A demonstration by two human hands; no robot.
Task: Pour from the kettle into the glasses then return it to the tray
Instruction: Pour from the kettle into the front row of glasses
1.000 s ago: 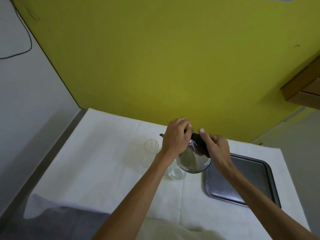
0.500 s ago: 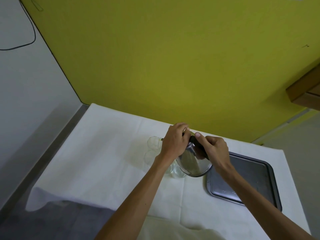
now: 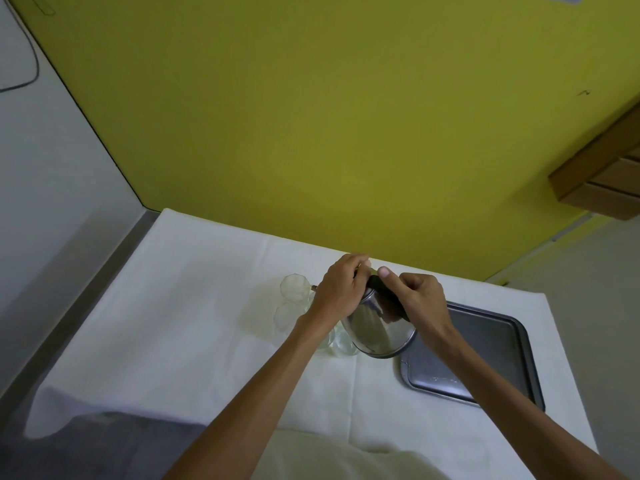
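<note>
Tipping the kettle (image 3: pixel 379 327) by both hands (image 3: pixel 341 289) (image 3: pixel 420 303), fingers gripping it, could overshoot the far glass (image 3: pixel 293 288) beside it, wetting the worktop (image 3: pixel 173 323).

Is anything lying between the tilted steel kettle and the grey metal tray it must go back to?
Nothing visible. The steel kettle, held by the left hand and right hand, hangs at the left edge of the bare grey metal tray; the clear glasses stand on its other side.
</note>
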